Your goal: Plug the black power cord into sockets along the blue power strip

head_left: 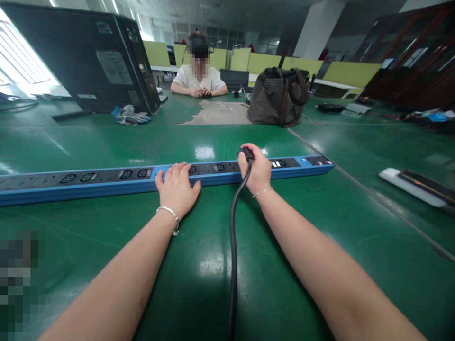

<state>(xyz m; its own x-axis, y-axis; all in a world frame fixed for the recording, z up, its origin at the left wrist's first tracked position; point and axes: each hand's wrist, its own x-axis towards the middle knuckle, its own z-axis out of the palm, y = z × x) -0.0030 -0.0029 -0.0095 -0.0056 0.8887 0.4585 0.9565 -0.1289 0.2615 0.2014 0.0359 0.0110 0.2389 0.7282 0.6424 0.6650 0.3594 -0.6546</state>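
A long blue power strip point(209, 179) with black sockets lies across the green table. My left hand point(177, 189) rests on it near the middle, palm down, fingers spread over the top and thumb out by the near side. My right hand point(259, 168) is closed around a black power plug point(246, 153) above the strip, right of my left hand. From the plug a thick black cable point(233, 237) runs down toward the bottom edge of view. The plug's front end is hidden, so I cannot tell whether it touches a socket.
Across the table sits a person point(181, 78) with hands together. A black computer case point(88, 61) and gloves point(131, 115) are at the back left. A dark bag point(270, 97) stands behind the strip. On the right lies a white and black object point(408, 184).
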